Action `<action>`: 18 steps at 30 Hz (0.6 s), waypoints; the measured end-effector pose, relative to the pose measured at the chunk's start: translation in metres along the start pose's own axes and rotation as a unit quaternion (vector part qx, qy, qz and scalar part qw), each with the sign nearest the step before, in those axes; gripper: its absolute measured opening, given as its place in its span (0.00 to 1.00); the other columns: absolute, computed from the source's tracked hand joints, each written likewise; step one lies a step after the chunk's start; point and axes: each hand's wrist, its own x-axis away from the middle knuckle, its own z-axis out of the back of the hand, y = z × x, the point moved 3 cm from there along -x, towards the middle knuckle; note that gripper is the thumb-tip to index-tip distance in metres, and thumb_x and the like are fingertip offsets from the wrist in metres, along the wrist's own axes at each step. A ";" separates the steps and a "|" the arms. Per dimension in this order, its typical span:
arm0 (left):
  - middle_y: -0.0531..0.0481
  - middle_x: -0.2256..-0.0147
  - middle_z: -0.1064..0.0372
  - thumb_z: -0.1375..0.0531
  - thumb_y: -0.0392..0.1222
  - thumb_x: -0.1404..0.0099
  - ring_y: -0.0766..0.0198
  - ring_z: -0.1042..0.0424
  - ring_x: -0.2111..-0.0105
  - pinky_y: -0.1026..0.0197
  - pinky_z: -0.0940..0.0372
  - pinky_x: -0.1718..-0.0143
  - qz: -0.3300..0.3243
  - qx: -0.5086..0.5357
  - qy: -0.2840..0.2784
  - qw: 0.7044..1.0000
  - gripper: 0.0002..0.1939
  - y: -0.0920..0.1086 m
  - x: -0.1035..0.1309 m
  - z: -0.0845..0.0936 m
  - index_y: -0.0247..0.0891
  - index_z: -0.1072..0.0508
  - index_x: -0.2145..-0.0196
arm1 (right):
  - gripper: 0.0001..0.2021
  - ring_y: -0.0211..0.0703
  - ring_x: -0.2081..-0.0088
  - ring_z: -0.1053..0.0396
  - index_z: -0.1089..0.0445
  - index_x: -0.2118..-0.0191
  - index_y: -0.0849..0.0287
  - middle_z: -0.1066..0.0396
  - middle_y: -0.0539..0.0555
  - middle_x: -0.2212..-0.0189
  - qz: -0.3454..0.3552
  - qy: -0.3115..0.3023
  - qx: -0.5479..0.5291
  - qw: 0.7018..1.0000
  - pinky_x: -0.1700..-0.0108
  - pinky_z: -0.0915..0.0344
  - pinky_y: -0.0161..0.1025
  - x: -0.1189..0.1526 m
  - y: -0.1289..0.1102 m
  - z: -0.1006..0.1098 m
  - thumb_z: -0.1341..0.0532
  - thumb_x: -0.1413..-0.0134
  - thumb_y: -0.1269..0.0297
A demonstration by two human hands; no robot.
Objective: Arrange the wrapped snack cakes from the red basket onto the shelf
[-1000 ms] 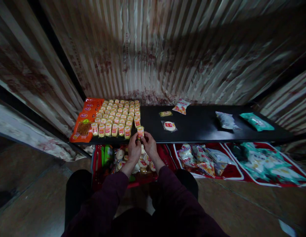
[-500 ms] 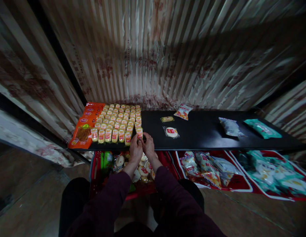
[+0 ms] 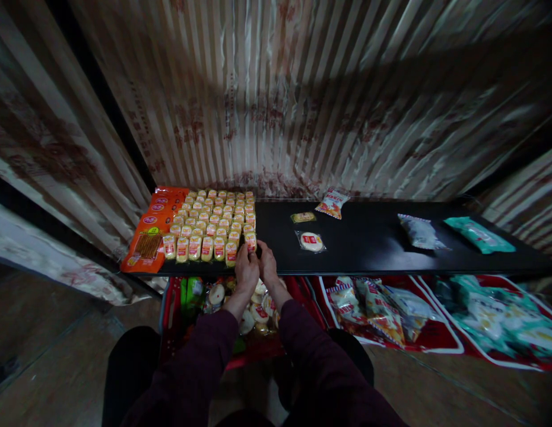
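Close together at the front edge of the black shelf (image 3: 282, 258), my left hand (image 3: 246, 271) and my right hand (image 3: 267, 264) have their fingers closed around the lower part of a small wrapped cake (image 3: 250, 238). It has a yellowish wrapper with a red label and leans upright at the front of the rightmost row. Left of my fingers, rows of the same wrapped cakes (image 3: 207, 248) fill that part of the shelf. The fingertips are partly hidden behind the hands and cake. Beneath my wrists, a red basket (image 3: 309, 308) holds round wrapped cakes (image 3: 259, 312) and green packets.
Orange snack bags (image 3: 145, 249) lie at the shelf's left end. Farther right are a round white cake (image 3: 311, 241), a flat yellow packet (image 3: 303, 217), a chip bag (image 3: 332, 203), a pale bag (image 3: 419, 231) and a teal bag (image 3: 479, 234). White-rimmed baskets (image 3: 457, 349) hold more bags below.
The view has shifted slightly. Both hands remain at the same cake, which has moved a little left against its row.
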 end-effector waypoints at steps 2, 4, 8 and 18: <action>0.38 0.43 0.38 0.50 0.38 0.36 0.57 0.41 0.41 0.55 0.47 0.40 0.006 0.001 0.003 1.000 0.21 -0.001 -0.001 -0.001 0.34 0.34 0.46 | 0.21 0.46 0.57 0.31 0.34 0.49 0.60 0.27 0.58 0.56 0.003 0.003 0.002 1.000 0.52 0.35 0.43 0.001 -0.001 0.000 0.44 0.53 0.70; 0.40 0.42 0.39 0.50 0.38 0.36 0.58 0.41 0.41 0.54 0.48 0.40 0.011 0.003 0.005 1.000 0.21 -0.001 -0.003 -0.002 0.35 0.35 0.46 | 0.21 0.45 0.59 0.31 0.34 0.49 0.60 0.27 0.57 0.57 0.004 0.003 -0.001 1.000 0.52 0.34 0.43 0.001 -0.002 0.000 0.45 0.51 0.70; 0.39 0.41 0.41 0.51 0.37 0.36 0.59 0.43 0.40 0.55 0.50 0.38 0.013 -0.005 -0.004 1.000 0.21 0.002 -0.005 -0.002 0.34 0.36 0.45 | 0.21 0.46 0.59 0.31 0.34 0.48 0.61 0.27 0.58 0.57 -0.008 -0.004 -0.006 1.000 0.53 0.34 0.42 0.001 -0.002 -0.002 0.45 0.49 0.68; 0.39 0.39 0.44 0.52 0.36 0.36 0.59 0.47 0.38 0.55 0.52 0.37 0.010 -0.004 -0.001 1.000 0.23 -0.002 -0.002 -0.004 0.34 0.38 0.44 | 0.20 0.47 0.53 0.33 0.33 0.50 0.63 0.29 0.60 0.53 -0.010 0.000 -0.005 1.000 0.48 0.38 0.44 0.000 -0.006 -0.002 0.46 0.51 0.69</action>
